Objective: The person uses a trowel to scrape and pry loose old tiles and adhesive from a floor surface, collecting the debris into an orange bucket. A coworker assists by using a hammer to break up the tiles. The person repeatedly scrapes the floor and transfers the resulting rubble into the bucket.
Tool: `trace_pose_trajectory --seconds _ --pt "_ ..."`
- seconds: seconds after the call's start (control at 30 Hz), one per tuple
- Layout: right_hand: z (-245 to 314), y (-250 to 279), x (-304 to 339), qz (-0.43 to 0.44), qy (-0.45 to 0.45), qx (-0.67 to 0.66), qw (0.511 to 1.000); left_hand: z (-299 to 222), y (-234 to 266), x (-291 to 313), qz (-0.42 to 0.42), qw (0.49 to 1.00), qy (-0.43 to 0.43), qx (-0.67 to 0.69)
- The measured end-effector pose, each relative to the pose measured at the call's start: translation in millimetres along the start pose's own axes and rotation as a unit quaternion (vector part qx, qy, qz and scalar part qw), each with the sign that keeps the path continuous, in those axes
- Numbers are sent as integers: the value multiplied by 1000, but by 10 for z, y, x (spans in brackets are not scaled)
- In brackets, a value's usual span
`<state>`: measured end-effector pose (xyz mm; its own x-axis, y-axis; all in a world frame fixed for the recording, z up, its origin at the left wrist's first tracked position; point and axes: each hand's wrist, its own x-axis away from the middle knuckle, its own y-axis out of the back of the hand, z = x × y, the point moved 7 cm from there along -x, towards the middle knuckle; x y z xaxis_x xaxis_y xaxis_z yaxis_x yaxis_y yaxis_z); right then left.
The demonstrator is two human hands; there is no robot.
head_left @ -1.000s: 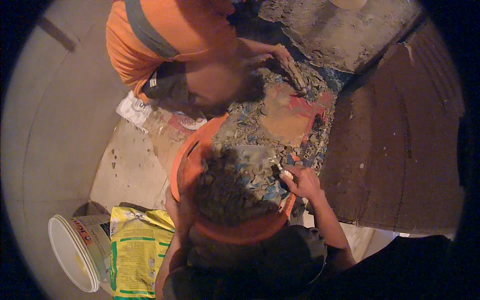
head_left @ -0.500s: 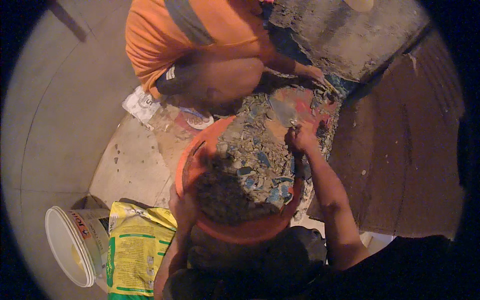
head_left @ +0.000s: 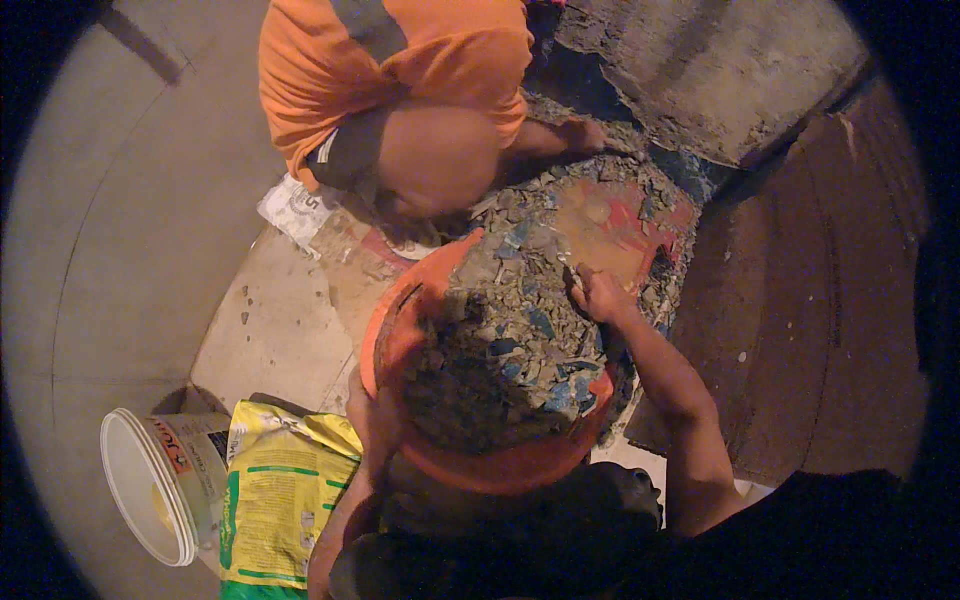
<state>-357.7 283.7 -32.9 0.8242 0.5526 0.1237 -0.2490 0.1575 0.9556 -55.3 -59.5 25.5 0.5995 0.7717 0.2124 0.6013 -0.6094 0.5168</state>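
Observation:
An orange bucket (head_left: 490, 478) lies tipped away from me, its mouth facing a heap of broken, greyish rubble (head_left: 530, 320) with blue bits that fills the opening and spreads past it. My left hand (head_left: 372, 415) is closed on the bucket's left side. Beyond the right rim, my right hand (head_left: 605, 295) is closed at the edge of the rubble. It holds a trowel whose flat grey blade showed earlier; the blade is now hard to make out among the debris.
A person in an orange shirt (head_left: 430, 60) crouches opposite, one hand (head_left: 590, 137) at the far rubble. At left stand a white tub (head_left: 150, 490) and a yellow-green bag (head_left: 285, 490). Brown boards (head_left: 790, 300) lie right, a rough slab (head_left: 730, 80) behind.
My right hand has shifted slightly toward me, and rubble now covers more of the bucket's mouth. The other person's hand has drawn back to the left. My left hand stays on the bucket.

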Motion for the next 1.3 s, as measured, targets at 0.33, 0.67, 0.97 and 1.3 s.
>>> trace_pose_trajectory --seconds 0.33,0.67,0.97,1.3 --pt "247 -23 491 -26 83 130 988 -129 -17 26 11 998 -60 -9" --pt "435 358 481 -116 59 90 987 -44 16 11 24 998 -49 -28" --pt "88 -331 -152 53 -28 210 976 119 -65 -16 15 997 -78 -7" --pt "477 166 593 75 225 246 940 113 14 28 2 996 -83 -39"
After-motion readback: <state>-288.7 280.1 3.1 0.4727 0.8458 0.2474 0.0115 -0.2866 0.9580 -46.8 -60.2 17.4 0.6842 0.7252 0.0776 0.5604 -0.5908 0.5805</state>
